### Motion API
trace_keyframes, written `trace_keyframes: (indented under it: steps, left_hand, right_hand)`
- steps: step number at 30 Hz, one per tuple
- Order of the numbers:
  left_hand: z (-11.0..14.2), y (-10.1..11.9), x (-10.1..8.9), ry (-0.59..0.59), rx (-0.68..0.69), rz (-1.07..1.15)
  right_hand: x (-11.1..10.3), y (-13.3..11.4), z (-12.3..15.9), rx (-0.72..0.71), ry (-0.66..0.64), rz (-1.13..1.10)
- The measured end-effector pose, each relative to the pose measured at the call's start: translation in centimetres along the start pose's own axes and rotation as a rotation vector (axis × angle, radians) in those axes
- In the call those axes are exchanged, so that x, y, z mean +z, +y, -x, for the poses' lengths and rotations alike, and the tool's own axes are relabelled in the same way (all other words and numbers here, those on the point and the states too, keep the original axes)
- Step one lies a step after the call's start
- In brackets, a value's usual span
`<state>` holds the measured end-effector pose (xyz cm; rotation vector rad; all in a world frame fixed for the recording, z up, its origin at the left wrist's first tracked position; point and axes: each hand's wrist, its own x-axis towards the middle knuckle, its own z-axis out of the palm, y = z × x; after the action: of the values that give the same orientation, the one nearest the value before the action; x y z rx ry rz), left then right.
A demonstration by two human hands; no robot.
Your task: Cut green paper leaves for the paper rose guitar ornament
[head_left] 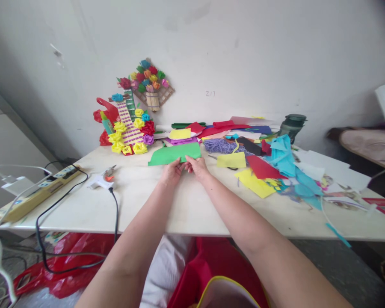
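Observation:
A sheet of green paper is held at its near edge by both of my hands, just above the white table. My left hand pinches it near the middle, thumb on top. Close beside it, my right hand grips the same edge with thumb and fingers. The sheet's left end looks cut unevenly. To the right of my hands lie a yellow paper piece and a tangle of purple yarn. Scissors, partly under the yellow piece, show only in part.
A glue gun and a power strip with cables lie at left. Paper flowers stand at the back left. Coloured paper scraps spread across the right side, before a dark bottle. Red plastic bags lie below the table.

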<state>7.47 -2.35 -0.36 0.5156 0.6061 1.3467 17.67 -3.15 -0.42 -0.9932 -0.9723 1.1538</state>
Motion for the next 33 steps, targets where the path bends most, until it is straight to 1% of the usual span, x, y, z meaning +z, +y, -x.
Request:
trace_keyframes:
  steps: [2,5,7,10,13,15,17,20,24,28,30,33]
  left_hand:
    - [-0.1,0.2,0.0,0.019,0.016,0.038]
    - [-0.4,0.3,-0.1,0.078,0.073,0.101]
    - [-0.6,0.2,-0.2,0.089,0.086,0.108]
    - [-0.7,0.0,-0.3,0.059,0.073,0.074]
    - [-0.6,-0.2,-0.2,0.02,0.014,0.019]
    - [-0.5,-0.3,-0.1,0.007,-0.017,0.011]
    - [-0.4,-0.5,0.1,0.014,-0.015,0.028]
    - [-0.3,-0.5,0.4,0.039,0.014,0.049]
    - [-0.2,-0.1,0.5,0.075,0.036,0.113]
    - [-0.4,0.5,0.3,0.124,0.124,0.207]
    - [-0.5,0.7,0.2,0.116,0.144,0.21]
    - [-0.5,0.9,0.0,0.069,0.159,0.172]
  right_hand:
    - [-0.1,-0.1,-0.1,-0.003,0.021,-0.005]
    - [-0.2,-0.3,-0.2,-0.004,0.047,-0.007]
    - [-0.2,-0.3,-0.2,-0.006,0.048,-0.006]
    - [-0.1,0.2,-0.3,-0.016,-0.018,-0.007]
    - [0.0,0.8,-0.5,-0.035,-0.077,-0.013]
    - [0.1,1.2,-0.7,-0.032,-0.056,-0.007]
    - [0.1,1.2,-0.7,-0.009,-0.017,0.02]
    - [0.4,1.0,-0.6,0.031,0.015,0.057]
    - [0.7,0.4,-0.1,0.063,0.009,0.061]
    - [0.5,0.1,0.1,0.032,0.028,0.03]
    - [0.5,0.0,0.2,0.006,0.03,0.012]
    - [0.6,0.0,0.2,-0.023,0.038,-0.028]
